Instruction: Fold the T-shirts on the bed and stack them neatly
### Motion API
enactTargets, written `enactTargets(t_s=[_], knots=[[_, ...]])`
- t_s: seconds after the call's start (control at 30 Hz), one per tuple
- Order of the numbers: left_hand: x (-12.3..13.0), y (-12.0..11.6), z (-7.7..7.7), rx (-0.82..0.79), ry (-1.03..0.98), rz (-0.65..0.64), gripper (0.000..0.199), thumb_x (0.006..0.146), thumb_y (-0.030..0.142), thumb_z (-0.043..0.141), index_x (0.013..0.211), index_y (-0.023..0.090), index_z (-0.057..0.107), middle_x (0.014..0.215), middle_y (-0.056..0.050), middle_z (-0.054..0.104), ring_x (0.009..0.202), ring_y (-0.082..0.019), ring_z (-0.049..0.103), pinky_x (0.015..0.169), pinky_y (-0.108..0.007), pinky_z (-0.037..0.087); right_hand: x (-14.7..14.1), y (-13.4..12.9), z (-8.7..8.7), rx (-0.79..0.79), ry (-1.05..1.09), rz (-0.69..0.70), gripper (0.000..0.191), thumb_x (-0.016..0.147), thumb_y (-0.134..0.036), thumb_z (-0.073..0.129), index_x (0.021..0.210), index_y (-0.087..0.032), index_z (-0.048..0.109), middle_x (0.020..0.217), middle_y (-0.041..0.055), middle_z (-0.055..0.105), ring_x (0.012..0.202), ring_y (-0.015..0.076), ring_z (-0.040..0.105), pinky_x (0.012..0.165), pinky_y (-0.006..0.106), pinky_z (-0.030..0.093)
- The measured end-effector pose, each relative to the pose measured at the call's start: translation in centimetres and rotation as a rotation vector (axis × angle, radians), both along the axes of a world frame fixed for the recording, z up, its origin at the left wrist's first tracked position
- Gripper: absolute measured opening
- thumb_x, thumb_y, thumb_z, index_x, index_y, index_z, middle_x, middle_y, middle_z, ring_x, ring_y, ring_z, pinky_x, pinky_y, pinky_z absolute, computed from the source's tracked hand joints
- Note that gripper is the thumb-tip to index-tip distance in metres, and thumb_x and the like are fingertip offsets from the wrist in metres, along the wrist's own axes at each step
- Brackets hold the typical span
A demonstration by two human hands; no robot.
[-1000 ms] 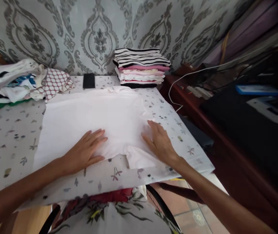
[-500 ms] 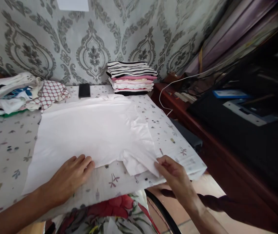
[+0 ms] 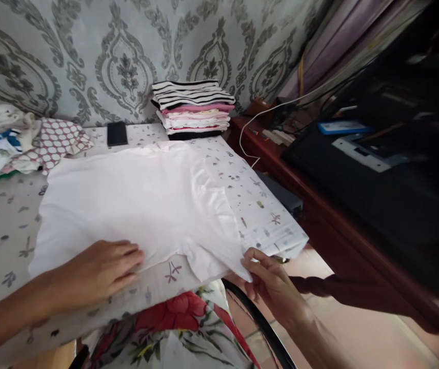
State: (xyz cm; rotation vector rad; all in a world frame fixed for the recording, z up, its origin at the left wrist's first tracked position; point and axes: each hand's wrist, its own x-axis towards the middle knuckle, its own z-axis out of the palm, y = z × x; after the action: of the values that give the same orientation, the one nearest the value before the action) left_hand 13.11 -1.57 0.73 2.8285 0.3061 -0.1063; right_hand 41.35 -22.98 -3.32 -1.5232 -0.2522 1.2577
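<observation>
A white shirt (image 3: 127,195) lies spread over the patterned tabletop, its sleeve end toward the right and wrinkled there. My left hand (image 3: 100,269) rests flat on the shirt's near edge with its fingers slightly apart, holding nothing. At the table's front right, my right hand (image 3: 267,279) pinches the tip of the near sleeve between thumb and forefinger. That sleeve reaches the table's front edge.
Folded clothes (image 3: 194,110) are stacked at the back, with a black phone (image 3: 117,134) to their left. Loose clothes (image 3: 7,141) lie heaped at the far left. A dark red desk (image 3: 319,200) with a white cable (image 3: 244,136) stands at the right.
The view has shifted, so the table items sit further left and higher. My left hand's fingers have straightened and spread. My right hand still pinches the sleeve, now pulled out straighter.
</observation>
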Motion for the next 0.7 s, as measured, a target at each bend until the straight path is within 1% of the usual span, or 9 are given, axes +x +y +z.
enactTargets(t_s=[0.03, 0.1, 0.17, 0.23, 0.33, 0.43, 0.53, 0.63, 0.7], knots=[[1.2, 0.8, 0.4, -0.064, 0.005, -0.015, 0.023, 0.100, 0.028, 0.044, 0.102, 0.024, 0.067, 0.096, -0.002, 0.071, 0.084, -0.018, 0.066, 0.072, -0.029, 0.051, -0.1, -0.1, -0.2, -0.015, 0.011, 0.017, 0.047, 0.066, -0.052, 0.082, 0.071, -0.022, 0.046, 0.049, -0.0069, 0.053, 0.034, 0.0073, 0.046, 0.034, 0.016, 0.028], [4.2, 2.8, 0.3, -0.110, -0.013, -0.004, 0.034, 0.105, 0.031, 0.034, 0.123, 0.022, 0.062, 0.120, -0.006, 0.070, 0.108, -0.020, 0.065, 0.092, -0.033, 0.050, -0.3, -0.2, -0.3, -0.015, 0.051, 0.027, 0.045, 0.067, -0.050, 0.082, 0.072, -0.022, 0.048, 0.050, -0.0070, 0.053, 0.036, 0.0067, 0.048, 0.036, 0.015, 0.030], [7.8, 4.8, -1.0, -0.020, -0.050, 0.040, 0.043, 0.105, 0.029, 0.029, 0.141, 0.017, 0.050, 0.147, -0.012, 0.055, 0.137, -0.024, 0.049, 0.116, -0.043, 0.033, -0.3, -0.1, -0.2, 0.001, 0.115, -0.010, 0.044, 0.066, -0.047, 0.083, 0.070, -0.021, 0.047, 0.049, -0.0076, 0.050, 0.036, 0.0041, 0.042, 0.035, 0.014, 0.026], [11.2, 6.0, -2.9, 0.016, -0.029, 0.048, 0.051, 0.105, 0.034, 0.031, 0.152, 0.014, 0.037, 0.162, -0.013, 0.037, 0.151, -0.024, 0.028, 0.124, -0.045, 0.016, -0.1, 0.1, 0.1, 0.026, 0.180, -0.077, 0.046, 0.062, -0.043, 0.086, 0.067, -0.021, 0.046, 0.047, -0.0086, 0.045, 0.037, 0.0023, 0.033, 0.034, 0.013, 0.018], [14.4, 5.5, -5.2, -0.010, -0.017, -0.015, 0.060, 0.105, 0.044, 0.033, 0.156, 0.013, 0.027, 0.167, -0.014, 0.022, 0.156, -0.023, 0.015, 0.126, -0.045, 0.006, 0.5, 0.3, 0.4, 0.060, 0.221, -0.133, 0.046, 0.057, -0.040, 0.088, 0.066, -0.020, 0.047, 0.045, -0.0089, 0.042, 0.040, 0.0020, 0.027, 0.035, 0.012, 0.011], [14.3, 2.5, -5.4, -0.124, -0.122, -0.200, 0.060, 0.105, 0.046, 0.030, 0.157, 0.016, 0.022, 0.167, -0.014, 0.023, 0.155, -0.022, 0.017, 0.125, -0.042, 0.014, 0.7, 0.4, 0.4, 0.055, 0.172, -0.137, 0.047, 0.057, -0.041, 0.089, 0.063, -0.019, 0.047, 0.043, -0.0095, 0.042, 0.037, -0.0001, 0.022, 0.035, 0.013, 0.010], [12.5, -0.8, -4.1, -0.168, -0.304, -0.380, 0.057, 0.103, 0.051, 0.038, 0.148, 0.016, 0.034, 0.155, -0.018, 0.043, 0.144, -0.026, 0.038, 0.116, -0.041, 0.033, 0.8, 0.4, 0.2, 0.033, 0.119, -0.145, 0.048, 0.057, -0.044, 0.090, 0.063, -0.018, 0.049, 0.041, -0.0094, 0.043, 0.035, -0.0008, 0.023, 0.035, 0.013, 0.012], [10.8, -3.0, -3.3, 0.021, -0.367, -0.491, 0.032, 0.100, 0.042, 0.052, 0.118, 0.016, 0.057, 0.119, -0.013, 0.065, 0.109, -0.026, 0.058, 0.099, -0.042, 0.042, 0.7, 0.6, 0.1, 0.017, 0.102, -0.143, 0.047, 0.055, -0.045, 0.090, 0.063, -0.018, 0.052, 0.041, -0.0089, 0.044, 0.035, -0.0002, 0.027, 0.035, 0.013, 0.015], [10.3, -3.7, -3.1, 0.165, -0.351, -0.482, 0.012, 0.099, 0.023, 0.050, 0.099, 0.016, 0.060, 0.099, -0.008, 0.067, 0.089, -0.022, 0.057, 0.085, -0.039, 0.043, 0.7, 0.6, 0.1, 0.007, 0.080, -0.132, 0.048, 0.054, -0.045, 0.090, 0.063, -0.018, 0.053, 0.041, -0.0089, 0.044, 0.035, -0.0001, 0.027, 0.035, 0.013, 0.016]])
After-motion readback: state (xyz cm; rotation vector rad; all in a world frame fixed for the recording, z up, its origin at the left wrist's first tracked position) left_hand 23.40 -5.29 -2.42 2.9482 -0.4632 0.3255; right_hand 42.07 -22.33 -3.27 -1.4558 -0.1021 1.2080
